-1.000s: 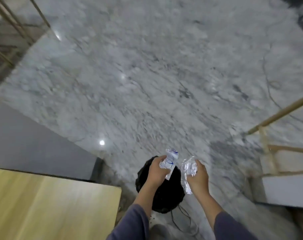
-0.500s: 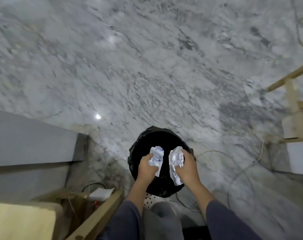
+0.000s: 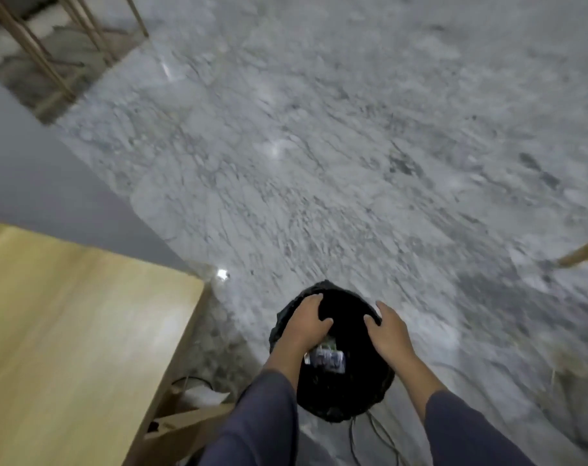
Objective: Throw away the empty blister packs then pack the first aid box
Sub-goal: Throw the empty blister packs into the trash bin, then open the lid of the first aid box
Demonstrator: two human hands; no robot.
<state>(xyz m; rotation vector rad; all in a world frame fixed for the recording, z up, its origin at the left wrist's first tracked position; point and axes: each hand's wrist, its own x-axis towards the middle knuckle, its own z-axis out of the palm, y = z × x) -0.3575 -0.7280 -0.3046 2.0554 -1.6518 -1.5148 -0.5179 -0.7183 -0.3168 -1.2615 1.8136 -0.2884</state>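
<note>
- Left hand (image 3: 307,326) and right hand (image 3: 386,332), fingers apart and empty, over round black-lined bin (image 3: 333,395) on marble floor (image 3: 319,163).
- Crumpled silver blister packs (image 3: 326,358) lie inside; check both are fully in before withdrawing.

Grey-white marble floor (image 3: 319,163) with dark veins fills most of the view; a light wooden tabletop (image 3: 77,331) sits at lower left, a grey wall panel (image 3: 34,169) behind it; thin wooden furniture legs (image 3: 50,45) stand at upper left; dark cables (image 3: 370,438) trail across the floor near the bottom edge.
</note>
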